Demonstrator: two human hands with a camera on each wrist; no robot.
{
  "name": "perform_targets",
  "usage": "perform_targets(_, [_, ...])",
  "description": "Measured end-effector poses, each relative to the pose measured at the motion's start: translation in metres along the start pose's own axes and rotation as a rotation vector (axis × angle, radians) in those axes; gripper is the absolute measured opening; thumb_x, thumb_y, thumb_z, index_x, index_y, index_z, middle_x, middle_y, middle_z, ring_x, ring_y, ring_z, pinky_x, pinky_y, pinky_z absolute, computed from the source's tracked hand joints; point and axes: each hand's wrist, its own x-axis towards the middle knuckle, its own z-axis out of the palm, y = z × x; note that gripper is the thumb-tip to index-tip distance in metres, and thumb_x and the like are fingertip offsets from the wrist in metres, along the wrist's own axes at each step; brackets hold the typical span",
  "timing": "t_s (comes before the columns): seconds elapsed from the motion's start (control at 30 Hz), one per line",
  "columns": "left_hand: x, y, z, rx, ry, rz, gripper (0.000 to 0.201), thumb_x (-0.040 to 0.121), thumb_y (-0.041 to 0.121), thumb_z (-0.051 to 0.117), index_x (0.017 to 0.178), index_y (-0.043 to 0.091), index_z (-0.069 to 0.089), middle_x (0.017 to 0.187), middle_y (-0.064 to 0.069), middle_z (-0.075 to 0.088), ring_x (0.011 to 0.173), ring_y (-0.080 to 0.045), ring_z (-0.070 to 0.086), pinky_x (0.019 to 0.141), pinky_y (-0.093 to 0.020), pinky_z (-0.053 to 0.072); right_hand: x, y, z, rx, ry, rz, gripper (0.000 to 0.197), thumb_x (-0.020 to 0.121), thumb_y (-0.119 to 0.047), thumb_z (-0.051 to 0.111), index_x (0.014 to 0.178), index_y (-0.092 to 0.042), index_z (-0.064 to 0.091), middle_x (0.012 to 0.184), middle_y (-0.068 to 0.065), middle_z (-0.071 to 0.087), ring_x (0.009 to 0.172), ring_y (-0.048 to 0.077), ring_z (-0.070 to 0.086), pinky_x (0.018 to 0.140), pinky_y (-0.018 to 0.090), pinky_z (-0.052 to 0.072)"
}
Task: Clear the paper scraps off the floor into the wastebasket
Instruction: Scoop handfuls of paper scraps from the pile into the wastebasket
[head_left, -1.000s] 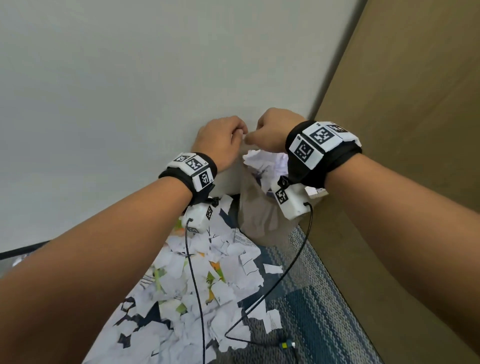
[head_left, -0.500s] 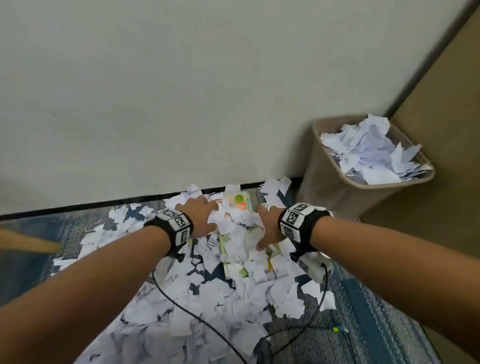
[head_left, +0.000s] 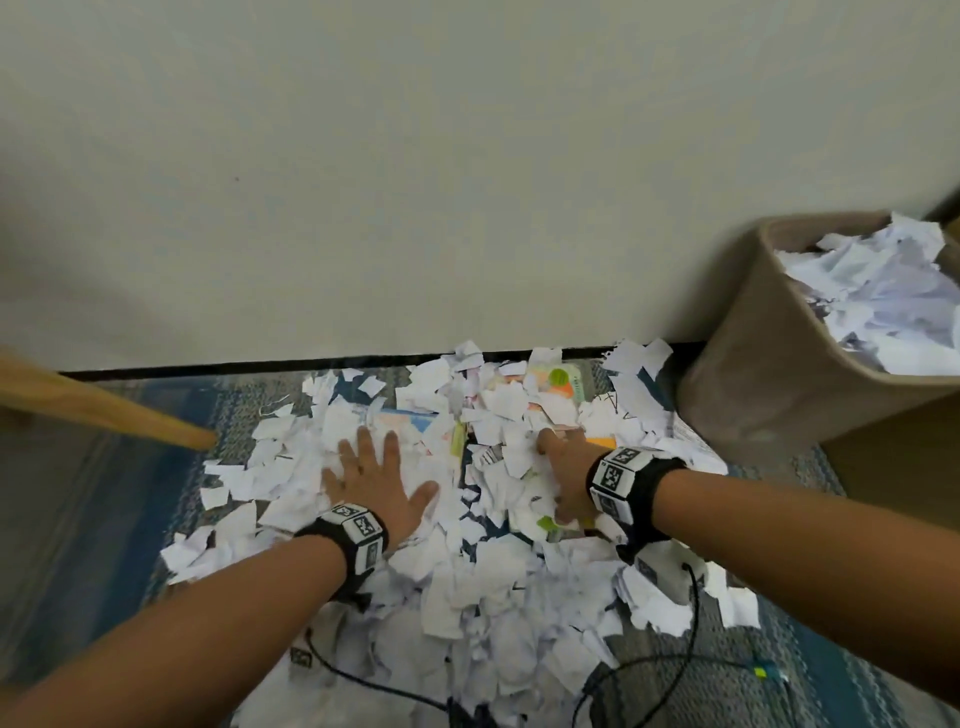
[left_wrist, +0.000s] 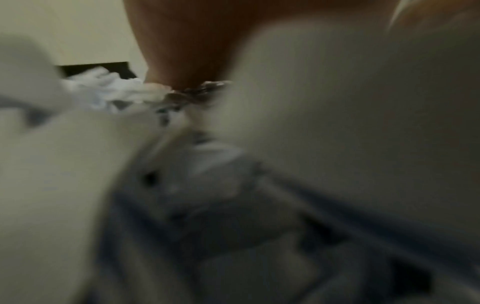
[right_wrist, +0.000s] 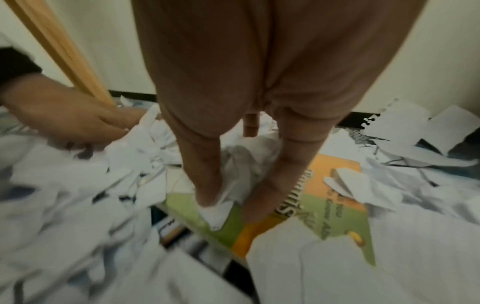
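Paper scraps (head_left: 467, 582) heaped on floor carpet against wall; more filling wastebasket (head_left: 753, 395) at right. Left hand (head_left: 376, 480) flat on pile, fingers (head_left: 366, 441) spread straight. Right hand (head_left: 563, 480) pressed into scraps, fingers (right_wrist: 207, 181) extended, tips on green-orange printed sheet (right_wrist: 335, 203).

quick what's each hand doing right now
Left hand: open, fingers spread flat on the paper scraps.
Right hand: open, fingers reaching down into the scraps, gripping nothing.
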Motion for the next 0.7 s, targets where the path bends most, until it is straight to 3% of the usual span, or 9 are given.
perform_targets(0.07, [-0.002,0.015,-0.004,-0.021,0.034,0.087,0.080,0.093,0.060,0.031,0.152,0.020,-0.006,0.158,-0.014,-0.018,0.146,-0.039,-0.007,0.116,-0.054,0.006,0.009,-0.009,-0.008,0.036,0.062,-0.066,0.070,0.078,-0.034,0.076,0.133,-0.017,0.036,0.128,0.014,0.049,0.105,0.033,0.057,0.084,0.039,0.052])
perform_targets(0.13, [-0.002,0.028,-0.010,-0.091,0.077,0.216,0.066,0.096,0.037,0.044,0.151,0.019,0.013,0.159,-0.015,-0.001,0.145,-0.036,0.010,0.117,-0.048,0.016,0.016,-0.018,-0.014,0.062,0.132,-0.108,0.050,0.086,-0.035,0.066,0.128,-0.019,0.043,0.122,0.009,0.054,0.102,0.029,0.056,0.080,0.034,0.049])
perform_targets(0.23, [0.001,0.036,-0.020,-0.177,0.147,0.413,0.056,0.084,0.009,0.057,0.136,0.022,0.040,0.141,-0.013,0.033,0.125,-0.034,0.041,0.104,-0.043,0.038,0.026,-0.029,-0.020,0.047,0.187,-0.135,0.046,0.088,-0.030,0.059,0.130,-0.017,0.045,0.123,0.013,0.052,0.105,0.031,0.056,0.080,0.033,0.046])
perform_targets(0.33, [0.008,0.029,-0.033,-0.259,0.156,0.437,0.053,0.080,-0.001,0.053,0.127,0.022,0.045,0.124,-0.008,0.043,0.106,-0.030,0.052,0.087,-0.039,0.048,0.029,-0.035,-0.017,0.078,0.265,-0.168,0.063,0.085,-0.044,0.060,0.139,-0.021,0.037,0.136,0.014,0.039,0.116,0.035,0.050,0.093,0.041,0.047])
perform_targets(0.47, [0.016,0.007,-0.053,-0.289,0.222,0.355,0.050,0.082,0.003,0.049,0.127,0.023,0.046,0.121,-0.006,0.048,0.103,-0.027,0.053,0.083,-0.040,0.050,0.028,-0.041,-0.003,-0.032,0.271,-0.199,0.111,0.066,-0.079,0.060,0.149,-0.032,0.004,0.157,0.010,0.008,0.137,0.040,0.028,0.105,0.055,0.038])
perform_targets(0.6, [0.023,-0.015,-0.064,-0.199,0.243,0.282,0.059,0.079,0.004,0.049,0.132,0.030,0.042,0.121,-0.003,0.053,0.107,-0.028,0.051,0.085,-0.042,0.048,0.025,-0.054,0.010,-0.124,0.242,-0.295,0.123,0.060,-0.080,0.064,0.149,-0.035,-0.008,0.160,0.010,-0.002,0.146,0.039,0.008,0.114,0.056,0.024])
perform_targets(0.7, [0.029,-0.032,-0.070,-0.197,0.187,0.303,0.071,0.080,0.004,0.050,0.142,0.035,0.033,0.122,-0.006,0.054,0.111,-0.030,0.051,0.086,-0.047,0.049,0.025,-0.070,0.018,-0.140,0.264,-0.368,0.124,0.061,-0.075,0.069,0.150,-0.033,-0.006,0.157,0.010,0.004,0.142,0.039,0.018,0.112,0.051,0.029])
